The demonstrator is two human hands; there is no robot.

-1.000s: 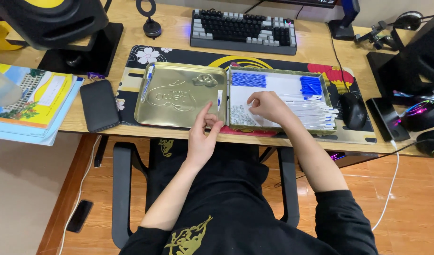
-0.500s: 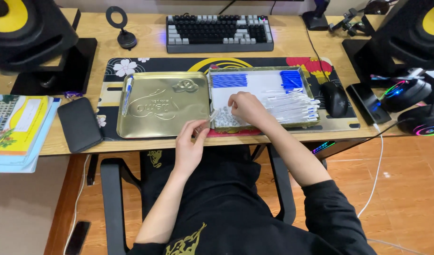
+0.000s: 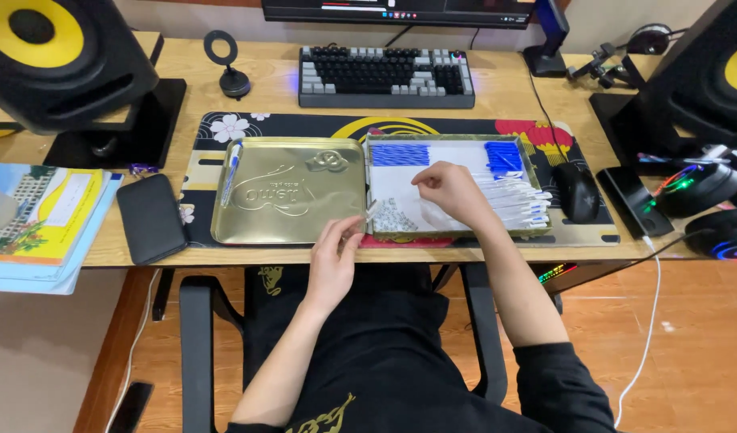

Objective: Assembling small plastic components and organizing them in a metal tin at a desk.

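A gold tin box [image 3: 537, 232] lies open on the desk mat, its lid [image 3: 288, 192] flat to the left. Inside the box are blue caps [image 3: 399, 154], more blue caps [image 3: 503, 156], a row of white pen tubes [image 3: 517, 204] and a pile of small silvery tips [image 3: 392, 216]. My right hand [image 3: 449, 192] rests over the box's middle, fingers curled, pinching something too small to make out. My left hand [image 3: 332, 261] is at the desk's front edge, holding a small white piece by the box's left rim. A blue pen [image 3: 230, 170] lies on the lid.
A keyboard [image 3: 384, 76] sits behind the mat, a black mouse [image 3: 577, 191] right of the box. Large speakers [image 3: 56, 60] stand at both back corners. A black phone [image 3: 150, 216] and a stack of books [image 3: 40, 220] lie at left. Headphones [image 3: 709, 208] glow at right.
My left hand has drawn back from the lid's edge toward the desk front. My right hand stayed over the box. The view shifted, so the desk sits lower and more central.
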